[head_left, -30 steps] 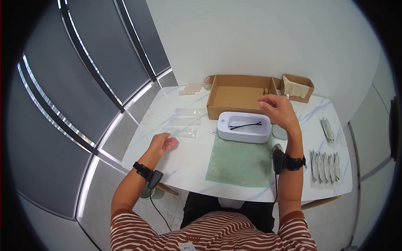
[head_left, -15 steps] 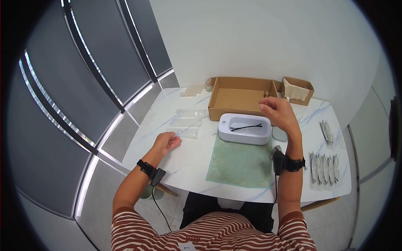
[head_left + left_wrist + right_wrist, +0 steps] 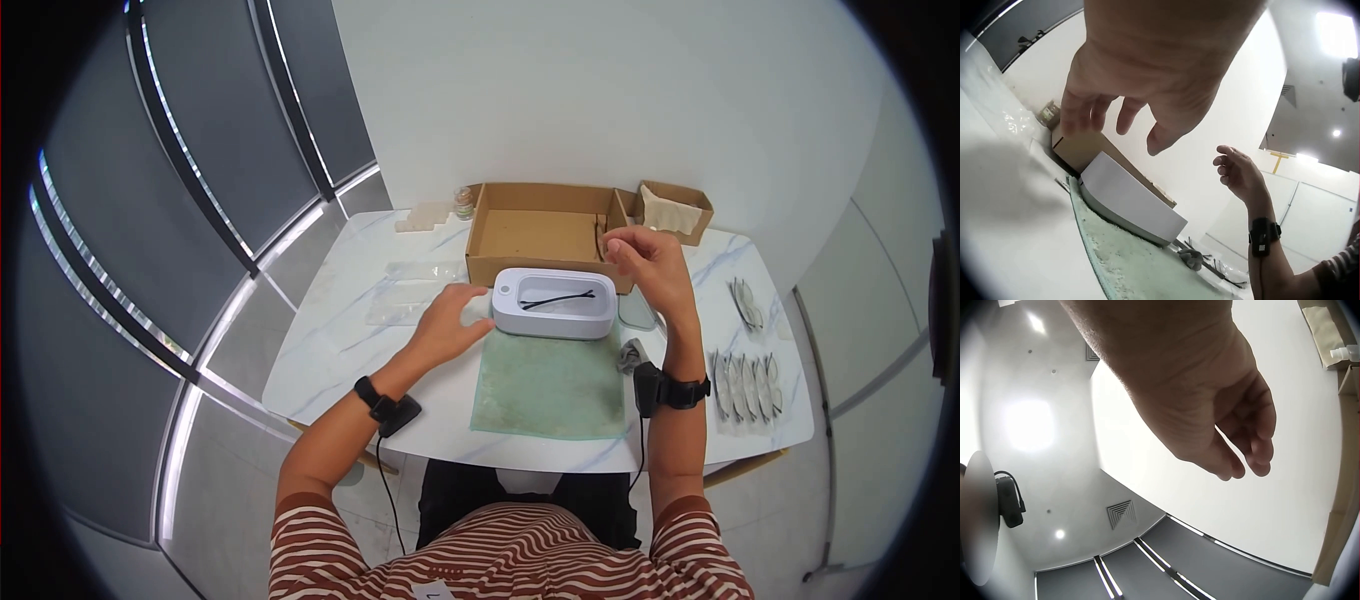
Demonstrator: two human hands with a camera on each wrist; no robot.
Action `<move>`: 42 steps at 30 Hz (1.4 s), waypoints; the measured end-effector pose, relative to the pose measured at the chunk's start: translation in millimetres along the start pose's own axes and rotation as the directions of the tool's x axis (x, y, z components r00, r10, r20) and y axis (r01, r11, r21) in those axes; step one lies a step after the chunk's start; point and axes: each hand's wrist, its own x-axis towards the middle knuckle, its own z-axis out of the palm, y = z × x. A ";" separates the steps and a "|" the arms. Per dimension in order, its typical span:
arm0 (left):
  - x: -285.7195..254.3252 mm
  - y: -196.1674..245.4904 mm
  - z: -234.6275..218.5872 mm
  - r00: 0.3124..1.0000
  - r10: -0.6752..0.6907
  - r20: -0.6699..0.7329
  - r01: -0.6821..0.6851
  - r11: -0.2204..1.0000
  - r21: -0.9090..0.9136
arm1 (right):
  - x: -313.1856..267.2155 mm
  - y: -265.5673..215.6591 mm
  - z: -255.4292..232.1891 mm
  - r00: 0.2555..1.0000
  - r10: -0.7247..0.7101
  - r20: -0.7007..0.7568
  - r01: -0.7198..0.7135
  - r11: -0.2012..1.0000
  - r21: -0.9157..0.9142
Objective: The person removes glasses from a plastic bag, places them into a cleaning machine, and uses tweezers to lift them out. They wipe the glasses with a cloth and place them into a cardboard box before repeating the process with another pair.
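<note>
A white ultrasonic cleaner [image 3: 555, 324] with a button at its left end stands mid-table in the head view, dark-armed glasses [image 3: 558, 298] lying in its tub. My left hand [image 3: 450, 322] is at the cleaner's left end, fingers spread and thumb apart, holding nothing. In the left wrist view that hand [image 3: 1141, 81] hangs over the cleaner [image 3: 1125, 194]. Above the cleaner's right end is my right hand [image 3: 652, 265], raised with fingers loosely bent. Nothing shows between the fingers of this hand [image 3: 1216, 419] in the right wrist view.
A green cloth [image 3: 545, 390] lies before the cleaner; a cardboard box [image 3: 500, 273] stands behind. Several bagged glasses [image 3: 748, 388] line the right side, another pair [image 3: 746, 304] beyond them. Plastic bags [image 3: 400, 305] lie left. A crumpled grey cloth [image 3: 631, 355] sits by my right wrist.
My left hand has moved right, from beside the plastic bags to the cleaner's left end, and its fingers have spread. The right hand stays raised near the cleaner. The head view has shifted slightly.
</note>
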 end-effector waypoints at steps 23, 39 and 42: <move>38.1 11.4 21.6 0.960 0.174 0.221 -0.265 0.827 0.496 | -63.2 54.2 -90.4 0.980 0.169 -0.105 -0.191 0.642 -0.742; 91.5 47.9 -11.9 0.917 -0.165 -0.364 0.013 0.922 -0.386 | -56.0 155.0 -76.5 0.916 0.364 -0.168 -0.303 0.354 -0.885; 86.8 38.9 -9.7 0.960 -0.117 -0.254 0.040 0.956 -0.292 | -60.2 156.3 -97.4 0.948 0.166 -0.273 -0.319 0.463 -0.827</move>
